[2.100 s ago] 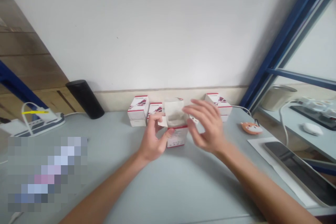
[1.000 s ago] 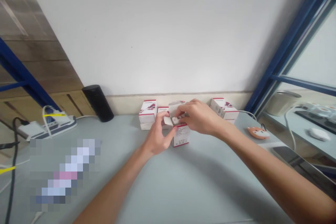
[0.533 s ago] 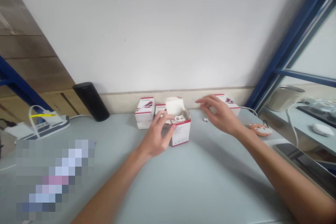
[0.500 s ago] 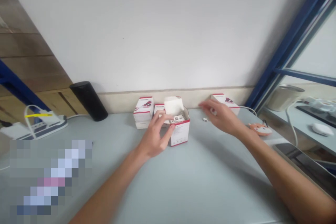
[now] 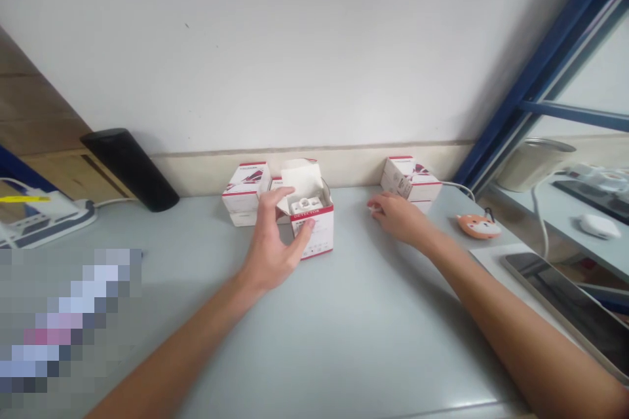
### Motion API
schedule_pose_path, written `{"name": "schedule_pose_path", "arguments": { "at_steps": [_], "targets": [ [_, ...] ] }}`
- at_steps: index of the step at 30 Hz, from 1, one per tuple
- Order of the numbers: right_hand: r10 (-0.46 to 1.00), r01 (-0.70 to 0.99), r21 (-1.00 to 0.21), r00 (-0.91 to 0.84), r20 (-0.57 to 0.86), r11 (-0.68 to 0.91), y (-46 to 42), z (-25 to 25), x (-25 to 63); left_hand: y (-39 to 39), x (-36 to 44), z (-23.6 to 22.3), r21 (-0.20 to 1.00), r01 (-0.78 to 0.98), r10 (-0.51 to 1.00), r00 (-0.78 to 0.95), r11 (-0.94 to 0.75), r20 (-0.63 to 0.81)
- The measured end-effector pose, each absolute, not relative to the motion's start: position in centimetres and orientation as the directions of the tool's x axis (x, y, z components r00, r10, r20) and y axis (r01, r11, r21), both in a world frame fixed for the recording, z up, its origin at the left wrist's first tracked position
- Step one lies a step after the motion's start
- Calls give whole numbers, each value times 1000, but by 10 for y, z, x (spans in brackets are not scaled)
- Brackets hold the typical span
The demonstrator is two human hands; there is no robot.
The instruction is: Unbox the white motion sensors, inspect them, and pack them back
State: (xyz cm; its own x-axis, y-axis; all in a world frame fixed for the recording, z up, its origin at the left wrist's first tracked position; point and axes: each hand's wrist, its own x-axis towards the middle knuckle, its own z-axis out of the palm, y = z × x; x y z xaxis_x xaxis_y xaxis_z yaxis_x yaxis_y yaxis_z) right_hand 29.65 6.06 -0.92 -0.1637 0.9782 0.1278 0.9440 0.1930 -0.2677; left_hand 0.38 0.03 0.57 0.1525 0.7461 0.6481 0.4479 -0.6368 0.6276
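The right hand (image 5: pixel 400 217) has come down from just above the table (image 5: pixel 344 321) to a small white piece (image 5: pixel 372 209), while the left hand (image 5: pixel 270 249) stays at the open box (image 5: pixel 322 234). The right fingers are drawn together about the piece, near the stacked boxes (image 5: pixel 417 184) on the far right; whether it has left the table is too small to tell. The left fingers clasp the near left corner of the open box, one against its near face and another at its raised left flap.

The box stands upright on the table, lid up on the far side, with a white moulded part (image 5: pixel 306 204) showing inside. The step in hand looks like picking up the piece while the box is steadied. The next move seems to call for a secure pinch and a lift clear of the table, without tipping the box.
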Motion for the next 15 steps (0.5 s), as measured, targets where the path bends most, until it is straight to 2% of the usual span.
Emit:
{"name": "schedule_pose_path", "arguments": {
  "at_steps": [7, 9, 11, 13, 15],
  "targets": [
    [977, 914, -359, -137, 164, 188, 63, -4, 297, -5, 5, 4, 455, 671, 743, 219, -586, 633],
    [939, 841, -461, -145, 313, 284, 55, 9, 290, -8, 7, 3, 405, 692, 715, 230, -597, 660],
    [817, 695, -533, -138, 560, 483, 38, 28, 277, -11, 11, 3, 332, 708, 667, 260, -624, 699],
    [659, 574, -490, -118, 743, 656, 15, 46, 259, -13, 14, 3, 244, 714, 605, 305, -656, 735],
    [577, 469, -459, -143, 804, 755, -6, 59, 242, -15, 16, 3, 158, 703, 533, 353, -693, 769]
  ]
}}
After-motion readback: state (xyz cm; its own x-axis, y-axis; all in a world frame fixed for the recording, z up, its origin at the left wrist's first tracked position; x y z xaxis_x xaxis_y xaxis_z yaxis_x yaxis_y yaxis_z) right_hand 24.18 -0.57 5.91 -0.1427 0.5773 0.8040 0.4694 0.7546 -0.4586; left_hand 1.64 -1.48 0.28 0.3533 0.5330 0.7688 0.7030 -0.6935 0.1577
